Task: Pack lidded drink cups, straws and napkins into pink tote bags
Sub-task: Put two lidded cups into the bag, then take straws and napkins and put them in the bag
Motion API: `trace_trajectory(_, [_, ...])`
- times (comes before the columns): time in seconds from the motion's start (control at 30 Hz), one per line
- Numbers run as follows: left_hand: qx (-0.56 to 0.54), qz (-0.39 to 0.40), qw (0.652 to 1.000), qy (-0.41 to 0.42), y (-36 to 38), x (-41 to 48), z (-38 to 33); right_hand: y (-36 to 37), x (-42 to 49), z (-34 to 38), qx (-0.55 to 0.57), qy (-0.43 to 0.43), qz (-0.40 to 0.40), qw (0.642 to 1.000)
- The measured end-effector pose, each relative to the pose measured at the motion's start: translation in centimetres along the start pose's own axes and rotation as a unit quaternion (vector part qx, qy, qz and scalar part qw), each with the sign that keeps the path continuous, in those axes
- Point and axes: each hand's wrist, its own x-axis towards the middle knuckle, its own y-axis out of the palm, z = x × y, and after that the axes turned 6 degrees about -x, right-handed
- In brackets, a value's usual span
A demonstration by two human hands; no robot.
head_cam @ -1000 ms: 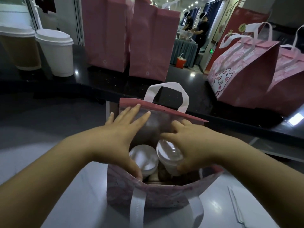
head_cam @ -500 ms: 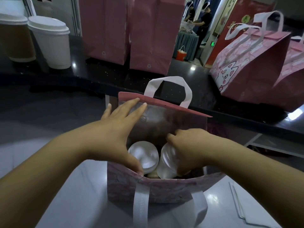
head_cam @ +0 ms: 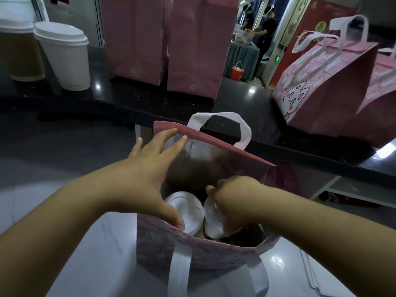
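Head view: the pink tote bag stands on the worktop. Left hand, spread, braces its pliable wall. Right hand, fingers curled, grips the lidded cup inside. Thin, crushable cup; hold below the lid.

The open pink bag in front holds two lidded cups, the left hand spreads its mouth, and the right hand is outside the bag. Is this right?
Not quite. In the head view the right hand is inside the open pink bag, on the right lidded cup. The left hand does spread the mouth, and the other lidded cup stands beside it.
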Motion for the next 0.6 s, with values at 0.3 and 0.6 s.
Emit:
trace_trajectory(0.3, [-0.054,-0.045,0.997,0.026,0.3,0.0,0.7,0.4,0.0,-0.6,0.036,-0.005,-0.001,0.999])
trace_trajectory(0.6, [-0.086,-0.157,0.982,0.054,0.6,-0.4,0.0,-0.9,-4.3,-2.4,0.110,0.011,-0.223,0.968])
